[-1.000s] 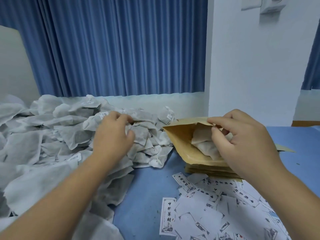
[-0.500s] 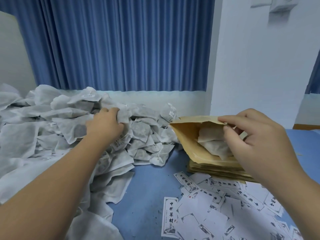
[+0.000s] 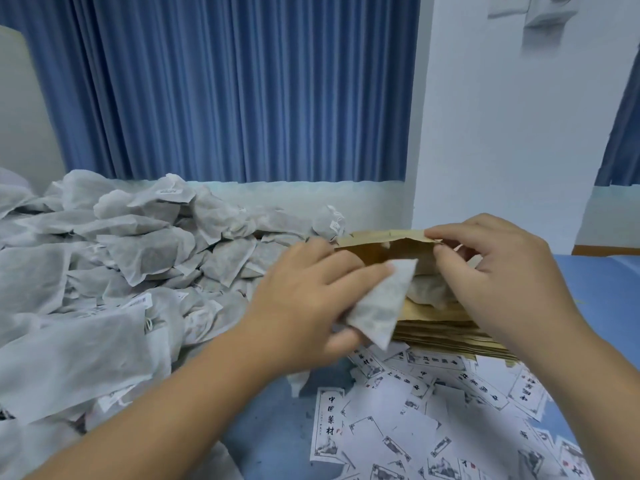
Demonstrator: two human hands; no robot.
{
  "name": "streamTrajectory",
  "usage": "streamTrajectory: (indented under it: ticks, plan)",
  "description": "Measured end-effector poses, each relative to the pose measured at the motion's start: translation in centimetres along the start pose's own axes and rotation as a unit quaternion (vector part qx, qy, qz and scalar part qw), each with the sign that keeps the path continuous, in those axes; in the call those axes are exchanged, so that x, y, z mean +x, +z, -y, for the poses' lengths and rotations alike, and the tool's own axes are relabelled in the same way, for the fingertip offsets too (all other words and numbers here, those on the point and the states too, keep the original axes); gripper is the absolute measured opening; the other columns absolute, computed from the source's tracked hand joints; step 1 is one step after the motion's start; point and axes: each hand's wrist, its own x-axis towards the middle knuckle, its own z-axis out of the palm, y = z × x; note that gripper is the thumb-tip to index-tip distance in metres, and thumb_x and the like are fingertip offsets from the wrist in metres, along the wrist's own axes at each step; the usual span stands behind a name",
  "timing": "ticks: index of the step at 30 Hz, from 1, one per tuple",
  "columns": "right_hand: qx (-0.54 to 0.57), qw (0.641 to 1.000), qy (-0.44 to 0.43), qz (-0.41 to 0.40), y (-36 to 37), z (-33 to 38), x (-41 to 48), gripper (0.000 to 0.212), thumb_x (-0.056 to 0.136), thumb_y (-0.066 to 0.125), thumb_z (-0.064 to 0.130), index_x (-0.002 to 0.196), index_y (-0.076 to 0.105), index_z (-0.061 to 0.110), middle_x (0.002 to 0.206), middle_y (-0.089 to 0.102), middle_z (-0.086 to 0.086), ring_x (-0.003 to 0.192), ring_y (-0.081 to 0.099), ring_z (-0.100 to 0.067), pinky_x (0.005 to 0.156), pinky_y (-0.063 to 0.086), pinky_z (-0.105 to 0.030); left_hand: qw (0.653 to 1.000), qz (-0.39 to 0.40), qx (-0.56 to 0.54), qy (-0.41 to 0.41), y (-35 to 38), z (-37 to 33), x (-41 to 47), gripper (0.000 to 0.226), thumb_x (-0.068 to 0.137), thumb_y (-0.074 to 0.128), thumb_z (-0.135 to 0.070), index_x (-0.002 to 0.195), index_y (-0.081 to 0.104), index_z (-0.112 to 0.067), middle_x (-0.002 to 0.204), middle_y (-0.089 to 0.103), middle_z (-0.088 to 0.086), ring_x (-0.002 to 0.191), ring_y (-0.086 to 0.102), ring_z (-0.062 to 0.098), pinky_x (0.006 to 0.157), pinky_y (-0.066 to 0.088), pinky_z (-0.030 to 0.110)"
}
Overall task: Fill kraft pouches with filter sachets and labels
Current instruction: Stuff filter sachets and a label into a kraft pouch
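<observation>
- A kraft pouch (image 3: 388, 252) is seen lying on top of a stack of flat pouches (image 3: 446, 336), its mouth turned to the left and spread wide open.
- The upper lip of the pouch is pinched between the thumb and forefinger of the right hand (image 3: 502, 282). The remaining fingers are curled loosely behind the paper.
- Packed sachets (image 3: 429, 292) can be seen inside the pouch, pale and crumpled against its lower wall. How many there are cannot be told.
- A filter sachet (image 3: 379, 306) is gripped by the left hand (image 3: 308, 306), with the fingers closed round its lower half. Its upper corner is placed right at the mouth of the pouch, over the lower lip.
- A large loose pile of sachets (image 3: 121, 271) is heaped on the left part of the blue table (image 3: 270, 431), reaching up to the stack of pouches.
- Printed labels (image 3: 415, 403) are scattered on the table in front of the stack. Many overlap, and several lie face up with dark characters showing.
- The table is backed by a blue curtain (image 3: 225, 88) and a white wall (image 3: 502, 133).
</observation>
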Motion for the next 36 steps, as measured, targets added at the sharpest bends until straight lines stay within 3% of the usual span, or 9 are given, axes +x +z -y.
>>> streamTrajectory:
  ticks: [3,7,14,20,25,29,31,34,36]
  plan:
    - [0.003,1.000,0.008,0.012,-0.3,0.0,0.2,0.022,0.082,0.058,0.022,0.093,0.072,0.035,0.085,0.060,0.015,0.081,0.053,0.004,0.066,0.038,-0.012,1.000,0.007,0.003,0.022,0.8,-1.6,1.5,0.035,0.083,0.062,-0.025,0.115,0.070,-0.013,0.091,0.070,0.003,0.072,0.051,0.026,0.065,0.041,0.034]
    - [0.021,0.999,0.023,0.017,-0.5,-0.1,0.4,0.021,0.082,0.060,0.020,0.092,0.072,0.035,0.087,0.062,0.015,0.079,0.054,0.005,0.066,0.037,-0.007,0.992,0.074,0.087,-0.056,1.8,-3.4,3.4,0.035,0.078,0.062,-0.019,0.113,0.069,-0.021,0.084,0.066,-0.003,0.070,0.051,0.022,0.054,0.035,0.030]
    - [0.014,1.000,0.023,0.005,-0.8,-0.3,0.6,0.022,0.082,0.057,0.021,0.091,0.072,0.035,0.087,0.061,0.013,0.082,0.055,0.001,0.070,0.039,-0.011,0.988,0.101,0.100,-0.054,2.9,-5.4,5.2,0.016,0.061,0.071,-0.004,0.072,0.065,-0.014,0.070,0.057,0.001,0.052,0.039,0.018,0.046,0.016,0.025]
    - [0.026,1.000,0.003,0.001,-0.5,0.0,0.4,0.022,0.084,0.058,0.019,0.094,0.074,0.032,0.085,0.060,0.009,0.082,0.054,-0.005,0.072,0.041,-0.017,0.964,0.202,0.049,-0.163,4.9,-5.3,6.7,0.027,0.081,0.060,-0.005,0.109,0.059,-0.007,0.100,0.053,0.009,0.089,0.054,0.028,0.058,0.035,0.034]
    - [0.033,0.998,-0.024,-0.056,-0.8,-0.1,0.4,0.024,0.087,0.057,0.016,0.098,0.073,0.029,0.084,0.058,0.007,0.082,0.053,-0.007,0.069,0.042,-0.018,0.945,0.208,-0.139,-0.211,6.1,-5.9,7.5,0.022,0.084,0.058,-0.019,0.104,0.059,-0.011,0.088,0.052,0.007,0.076,0.055,0.024,0.059,0.040,0.028]
    - [0.052,0.993,-0.045,-0.098,-1.3,-0.1,0.6,0.024,0.087,0.056,0.015,0.101,0.073,0.024,0.082,0.057,0.004,0.079,0.052,-0.006,0.069,0.038,-0.011,0.948,0.205,-0.121,-0.211,6.7,-5.3,8.1,0.014,0.084,0.057,-0.022,0.096,0.060,-0.016,0.082,0.056,0.006,0.072,0.057,0.027,0.057,0.042,0.030]
    - [0.065,0.991,-0.055,-0.108,-1.3,0.1,0.5,0.024,0.087,0.056,0.015,0.102,0.073,0.024,0.081,0.057,0.003,0.077,0.052,-0.006,0.067,0.039,-0.011,0.945,0.209,-0.075,-0.239,7.4,-4.2,8.7,0.004,0.085,0.054,-0.019,0.085,0.054,-0.023,0.077,0.053,0.001,0.079,0.060,0.029,0.062,0.044,0.032]
    - [0.069,0.989,-0.067,-0.115,-1.0,0.0,0.4,0.024,0.088,0.055,0.016,0.103,0.073,0.024,0.080,0.056,0.004,0.076,0.052,-0.006,0.066,0.039,-0.012,0.948,0.200,0.046,-0.243,9.3,-2.9,9.4,0.019,0.090,0.050,-0.022,0.108,0.052,-0.021,0.109,0.058,0.006,0.107,0.055,0.028,0.093,0.044,0.039]
    - [0.073,0.988,-0.065,-0.117,-0.5,-0.3,0.3,0.025,0.088,0.055,0.017,0.103,0.072,0.026,0.079,0.054,0.005,0.076,0.052,-0.007,0.065,0.040,-0.015,0.947,0.179,0.020,-0.267,10.3,-2.7,9.5,0.028,0.094,0.045,-0.022,0.121,0.051,-0.017,0.124,0.055,0.009,0.118,0.051,0.027,0.103,0.039,0.040]
